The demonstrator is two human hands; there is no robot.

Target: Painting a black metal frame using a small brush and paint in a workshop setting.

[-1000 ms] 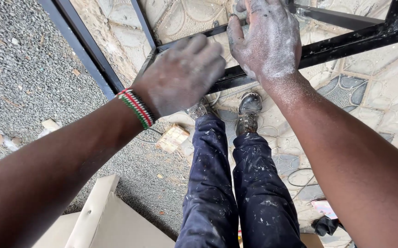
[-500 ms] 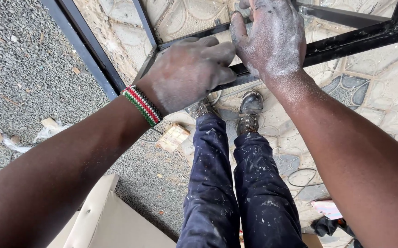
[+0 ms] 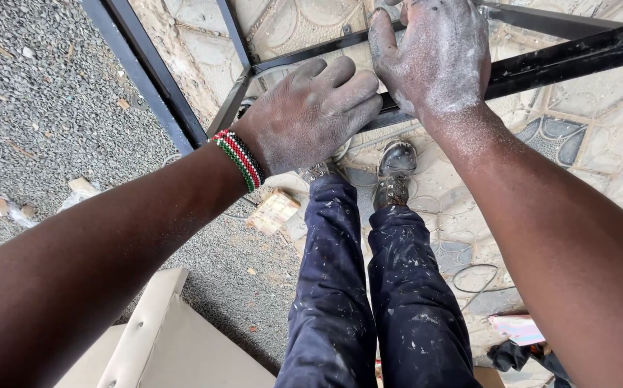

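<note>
left hand: lay flat, open, on black metal frame
right hand: gripped its crossbar
frame: looked stiff, heavy; best held by bars

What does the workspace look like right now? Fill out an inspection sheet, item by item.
Surface: grey gravel at left, patterned stone paving at right.
Job's things: black metal frame with crossing bars, held above the ground.
Clutter: wood offcut on the gravel, pale board below, pink scrap at lower right.
Grippers: left hand lies flat over a frame bar; right hand grips the bar; both dusty.
Cables: thin wire looped on the paving.
Surroundings: own paint-flecked trousers and boot; beaded wristband.
</note>
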